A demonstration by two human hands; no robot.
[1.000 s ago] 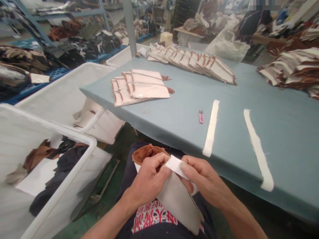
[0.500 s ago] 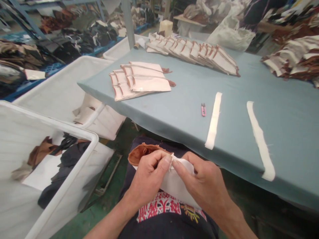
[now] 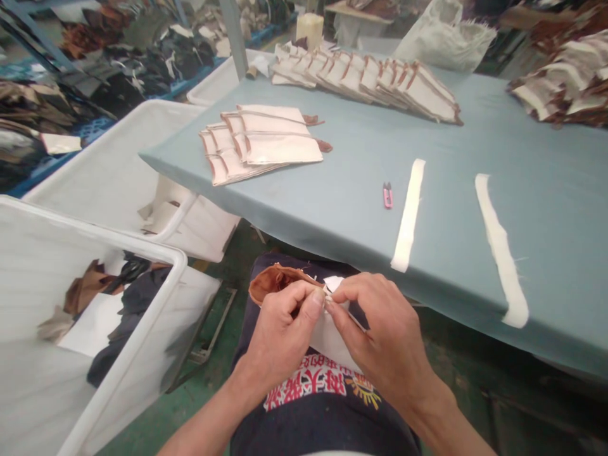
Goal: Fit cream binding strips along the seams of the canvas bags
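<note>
Over my lap I hold a sewn fabric piece (image 3: pixel 266 283), brown at its gathered left end and white below and to the right. My left hand (image 3: pixel 285 326) is closed, thumb and forefinger pinching the upper edge of this piece. Just beside it, my right hand (image 3: pixel 382 323) pinches the white part of the same edge, its fingertips nearly touching the left thumb. The exact spot between the fingertips is small and partly hidden. Beneath the hands lies a dark apron (image 3: pixel 323 424) with red printed characters.
On the blue-green table (image 3: pixel 332 209) lie pink thread snips (image 3: pixel 387 196), a white strip (image 3: pixel 408 215) and another white strip (image 3: pixel 502 253). A stack of cream pieces (image 3: pixel 280 136) and a long row of similar pieces (image 3: pixel 361 76) sit farther back. White bins (image 3: pixel 178 266) stand at left.
My right hand's fingers have shifted on the edge, the forefinger now reaching in beside the thumb. The white fabric under them has folded differently. The table appears slightly higher in view.
</note>
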